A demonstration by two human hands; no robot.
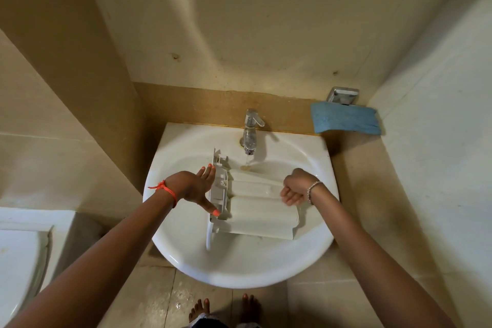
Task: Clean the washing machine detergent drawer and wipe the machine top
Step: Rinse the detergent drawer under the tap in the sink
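Note:
The white detergent drawer (259,210) lies upside down in the white sink (239,266), its front panel turned to the left. My left hand (198,188) grips that front panel, thumb and fingers spread along its edge. My right hand (294,190) rests against the drawer's right end with fingers curled; what it holds, if anything, is hidden. Water runs from the chrome tap (250,130) onto the drawer's far edge.
A blue cloth (346,118) hangs from a chrome holder (343,96) on the wall at the right. Tiled walls close in on both sides. A white fixture (21,255) stands at the lower left. My bare feet (223,309) are on the wet floor below the sink.

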